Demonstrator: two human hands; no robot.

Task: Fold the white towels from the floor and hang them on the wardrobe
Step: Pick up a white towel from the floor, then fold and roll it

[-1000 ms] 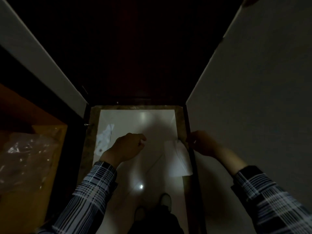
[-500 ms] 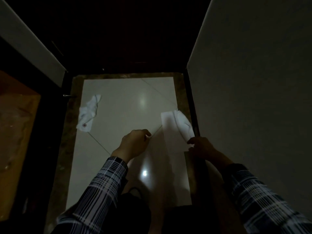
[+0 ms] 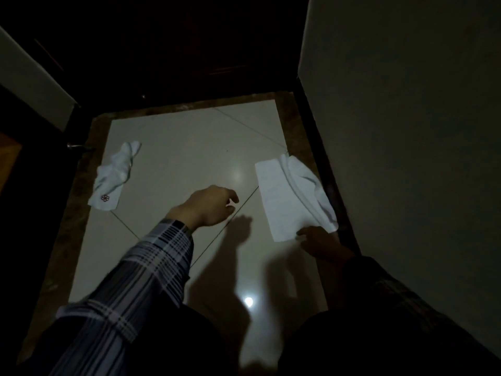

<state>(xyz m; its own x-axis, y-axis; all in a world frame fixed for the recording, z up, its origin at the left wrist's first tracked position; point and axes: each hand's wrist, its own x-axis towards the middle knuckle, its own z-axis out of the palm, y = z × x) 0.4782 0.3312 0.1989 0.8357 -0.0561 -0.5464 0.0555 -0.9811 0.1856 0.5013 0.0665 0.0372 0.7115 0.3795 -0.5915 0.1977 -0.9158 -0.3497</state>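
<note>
Right hand (image 3: 322, 241) pinches the half-flattened white cloth towel (image 3: 287, 196); left hand (image 3: 210, 206) hovers loosely curled, empty. One-corner grip risks unfolding; crumpled embroidered white towel (image 3: 115, 176) waits.

Dim home interior, narrow passage or closet area: glossy pale floor tiles (image 3: 189, 164) with brown stone border (image 3: 78, 202), dark wooden door (image 3: 168, 50) ahead, plain wall (image 3: 406, 131) on right, white towels (image 3: 115, 177) lying on floor.

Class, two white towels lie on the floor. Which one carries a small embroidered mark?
The crumpled towel on the left, near the dark doorframe: a small reddish flower-like mark shows at its near end. The towel on the right, by the right hand, shows none.
</note>
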